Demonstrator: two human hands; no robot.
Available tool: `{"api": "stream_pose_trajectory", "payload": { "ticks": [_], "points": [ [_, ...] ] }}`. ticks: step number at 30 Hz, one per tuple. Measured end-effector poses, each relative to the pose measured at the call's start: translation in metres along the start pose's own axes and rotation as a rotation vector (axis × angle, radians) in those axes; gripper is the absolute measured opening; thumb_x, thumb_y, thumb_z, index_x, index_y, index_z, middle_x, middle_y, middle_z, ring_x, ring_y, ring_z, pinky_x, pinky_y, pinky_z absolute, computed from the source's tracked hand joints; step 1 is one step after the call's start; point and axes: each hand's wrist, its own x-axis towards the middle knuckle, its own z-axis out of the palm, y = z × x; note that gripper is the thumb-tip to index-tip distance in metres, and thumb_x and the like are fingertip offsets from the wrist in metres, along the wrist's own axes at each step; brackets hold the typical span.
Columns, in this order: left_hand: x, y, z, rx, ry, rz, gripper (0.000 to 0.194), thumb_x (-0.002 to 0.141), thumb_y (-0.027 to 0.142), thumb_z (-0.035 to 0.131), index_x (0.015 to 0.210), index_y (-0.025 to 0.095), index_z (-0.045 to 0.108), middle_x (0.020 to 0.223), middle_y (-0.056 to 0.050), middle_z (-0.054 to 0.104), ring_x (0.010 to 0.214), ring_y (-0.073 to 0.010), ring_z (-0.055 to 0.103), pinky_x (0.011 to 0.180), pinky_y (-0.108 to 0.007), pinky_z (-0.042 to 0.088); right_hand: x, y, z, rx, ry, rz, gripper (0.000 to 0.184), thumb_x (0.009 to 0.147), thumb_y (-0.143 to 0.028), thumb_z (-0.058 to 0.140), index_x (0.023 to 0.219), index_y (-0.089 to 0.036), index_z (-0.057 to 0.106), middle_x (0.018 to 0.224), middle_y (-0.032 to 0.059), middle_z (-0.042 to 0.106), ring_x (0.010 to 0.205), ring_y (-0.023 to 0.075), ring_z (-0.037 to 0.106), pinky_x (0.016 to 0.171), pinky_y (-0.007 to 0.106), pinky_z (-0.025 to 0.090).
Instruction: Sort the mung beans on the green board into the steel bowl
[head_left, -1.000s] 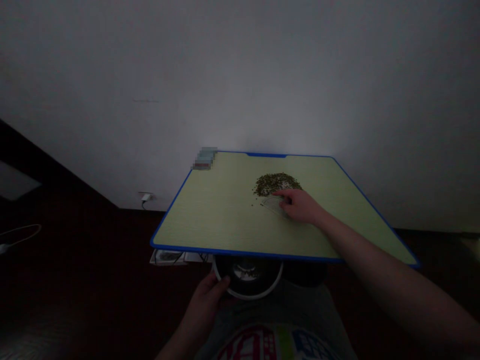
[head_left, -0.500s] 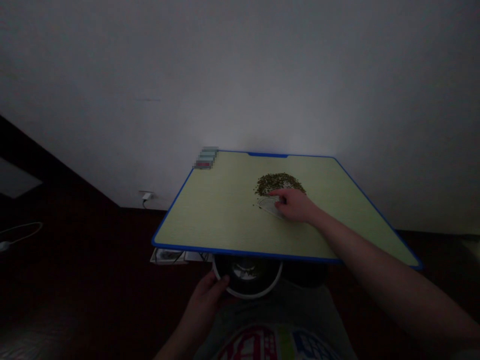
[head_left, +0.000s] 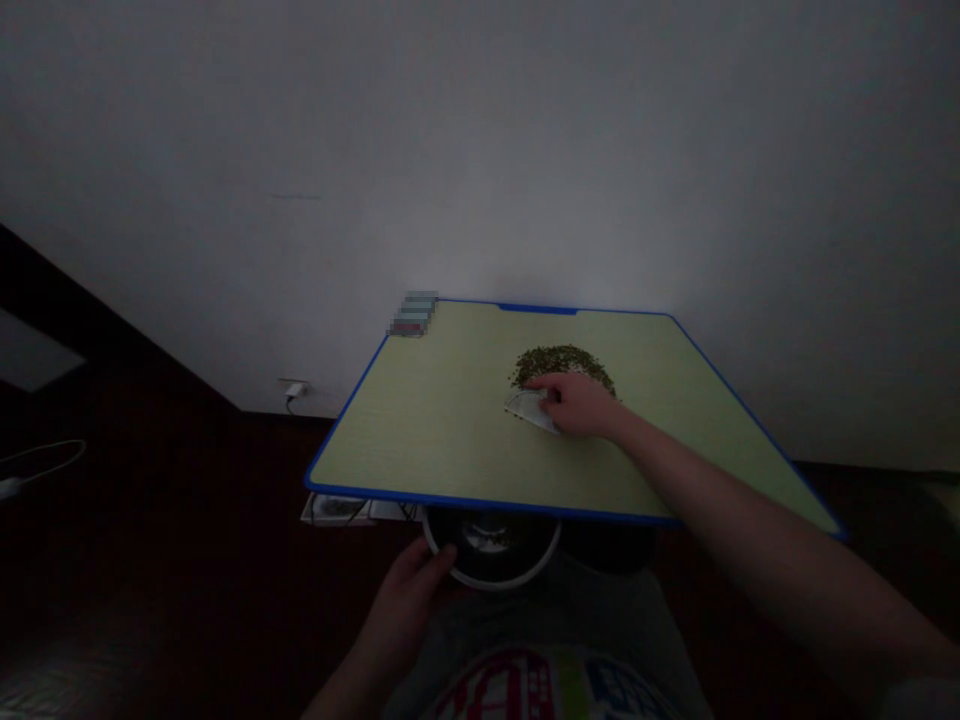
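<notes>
My right hand (head_left: 581, 402) is over the table with its index finger stretched out towards the left. It is closed on a thin, translucent, whitish plate with a curved edge (head_left: 531, 408), which lies low over the tabletop; its exact kind is hard to make out in the dim light. Just beyond the fingers spreads a pile of small greenish-brown grains (head_left: 559, 358). Below the front edge, my left hand (head_left: 409, 595) grips the left rim of a round bowl (head_left: 499, 582) with a pale rim and dark inside, thumb on top. Some grains show in the bowl.
The light tabletop (head_left: 435, 420) has a blue edge and stands against a pale wall. A blurred-out item (head_left: 414, 314) sits at its far left corner. White papers or trays (head_left: 337, 508) show under the front edge. A plug with a cable (head_left: 296, 391) is in the wall at left.
My right hand and the translucent plate have shifted slightly to the left along the near side of the pile. My left hand still holds the bowl, almost unmoved.
</notes>
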Motion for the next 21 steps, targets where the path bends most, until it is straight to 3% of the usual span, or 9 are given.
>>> {"api": "stream_pose_trajectory", "payload": {
  "ticks": [7,21],
  "points": [
    [0.000,0.004,0.000,-0.030,0.013,0.011,0.030,0.064,0.032,0.075,0.089,0.015,0.068,0.087,-0.008,0.077,0.081,-0.0269,0.071,0.072,-0.036,0.054,0.003,-0.011,0.004,0.033,-0.114,-0.087,0.046,0.073,-0.015,0.054,0.118,-0.020,0.064,0.078,0.0032,0.066,0.064,0.0124,0.054,0.061,0.023,0.038],
    [0.002,0.001,-0.002,-0.014,-0.001,0.050,0.032,0.068,0.032,0.072,0.095,0.014,0.068,0.092,-0.011,0.076,0.085,-0.0279,0.070,0.072,-0.037,0.054,-0.040,-0.051,0.013,0.098,-0.234,-0.238,0.046,0.075,-0.016,0.050,0.118,-0.021,0.064,0.090,0.0051,0.071,0.078,0.0169,0.062,0.071,0.026,0.043]
  ]
}}
